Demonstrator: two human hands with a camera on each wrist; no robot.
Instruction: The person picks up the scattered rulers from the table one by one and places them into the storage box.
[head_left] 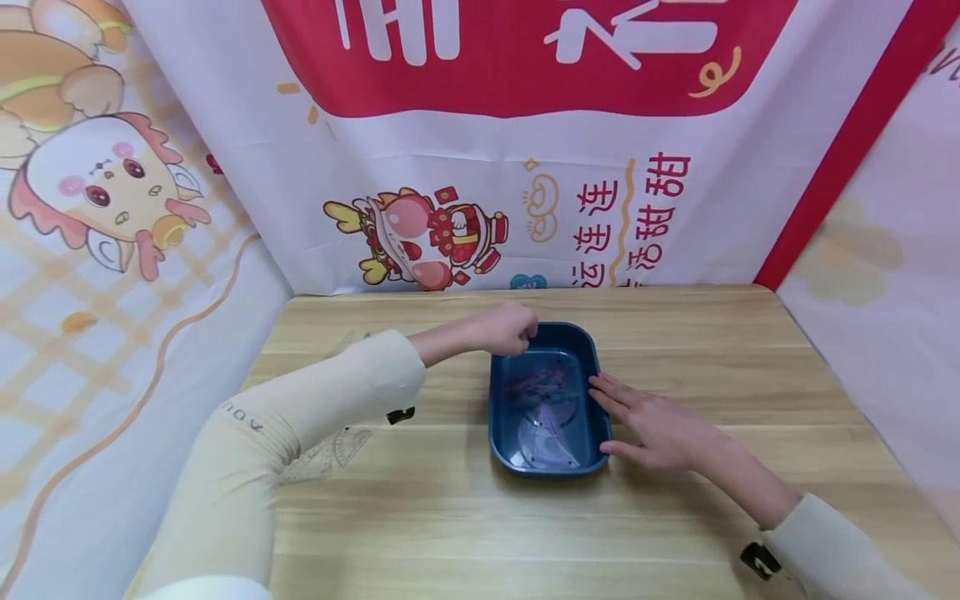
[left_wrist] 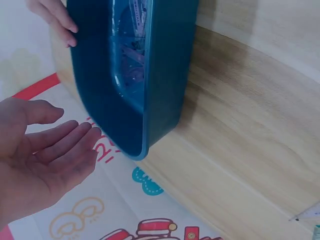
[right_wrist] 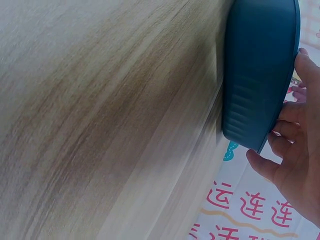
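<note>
A deep blue plastic bin (head_left: 551,472) stands on the wooden table, with several thin, clear, purplish pieces (head_left: 546,425) lying on its bottom; their exact kind is hard to tell. My left hand (head_left: 504,330) hovers at the bin's far left corner. In the left wrist view its palm shows, fingers loosely bent and nothing held. My right hand (head_left: 656,429) touches the bin's right side, fingers spread along the rim. The right wrist view shows those fingertips (right_wrist: 277,129) against the bin's outer wall.
Clear measuring plates (head_left: 309,462), one with a protractor scale (head_left: 348,446), lie on the table (head_left: 420,525) left of the bin, partly behind my left sleeve (head_left: 337,392). Printed cloth (head_left: 465,150) hangs along the table's far edge and both sides.
</note>
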